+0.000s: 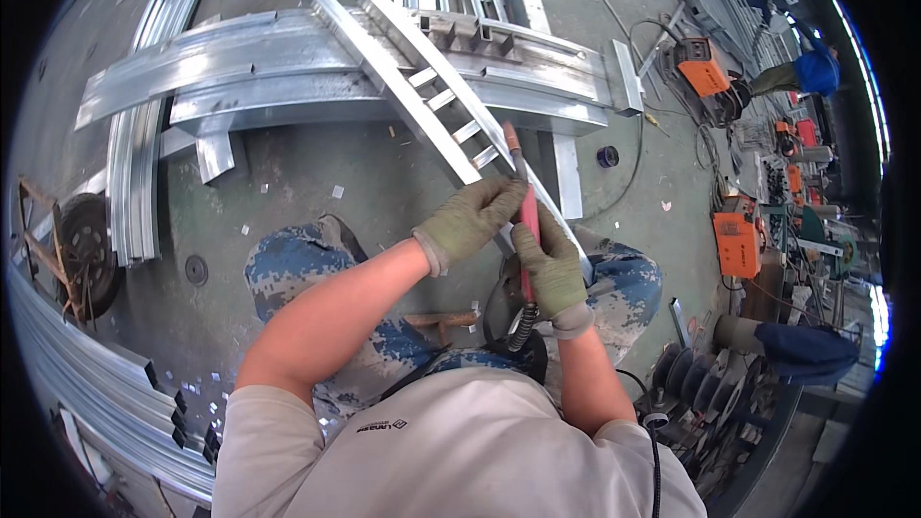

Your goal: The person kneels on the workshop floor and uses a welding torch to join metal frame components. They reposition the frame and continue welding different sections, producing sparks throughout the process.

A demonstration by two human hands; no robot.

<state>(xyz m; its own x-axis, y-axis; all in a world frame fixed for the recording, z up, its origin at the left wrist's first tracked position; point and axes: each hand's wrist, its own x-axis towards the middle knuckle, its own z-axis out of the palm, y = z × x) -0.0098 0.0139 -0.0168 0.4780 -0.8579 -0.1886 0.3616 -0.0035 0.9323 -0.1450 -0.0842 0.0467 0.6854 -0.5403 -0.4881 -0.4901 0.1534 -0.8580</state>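
Observation:
I hold a welding torch with a red handle and a copper-coloured nozzle pointing away from me. My right hand, in an olive glove, wraps round the handle, above the black spring sleeve of its cable. My left hand, gloved alike, closes round the torch farther up; its fingertips are partly hidden. Beneath the torch lies a ladder-like metal frame with two long rails and short crosspieces. The nozzle is over or beside its right rail; whether they touch I cannot tell.
Wide metal channels lie under the frame's far part. Long profiles are stacked at the left, beside a wheel. Orange machines and cables stand at the right, where another person in blue is. Wire spools sit near right.

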